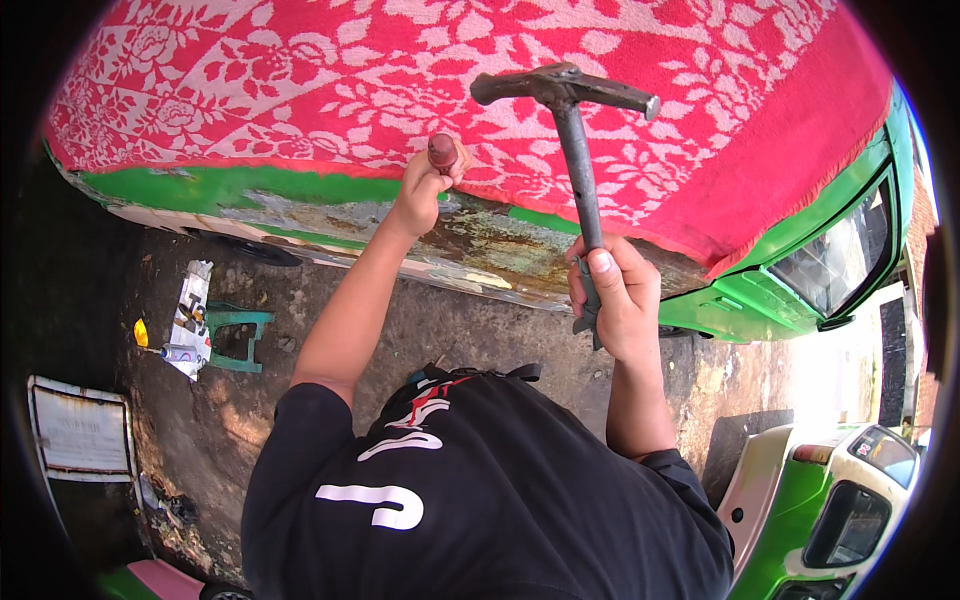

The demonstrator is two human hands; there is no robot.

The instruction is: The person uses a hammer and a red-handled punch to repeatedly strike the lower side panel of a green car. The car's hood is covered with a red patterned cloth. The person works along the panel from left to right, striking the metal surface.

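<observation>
My right hand (628, 305) is closed round the lower handle of a metal hammer (578, 155), held upright. Its long, worn head spans sideways over a red and pink floral towel (330, 90). Dark wrapping shows on the handle below my fingers. My left hand (420, 195) grips a tool with a rounded reddish-brown handle end (442, 150); the rest of it is hidden, so its kind cannot be told. That hand is at the towel's lower edge, by a green vehicle's body panel (510, 240) with scraped, rusty patches. The hammer head and left-hand tool are apart.
Left on the ground are a small green plastic stool (238, 337), a printed sheet (190, 310) and a spray can (180, 353). A white framed panel (82, 430) stands lower left. The vehicle's window (835, 255) is at right; another green and white vehicle (790, 500) is lower right.
</observation>
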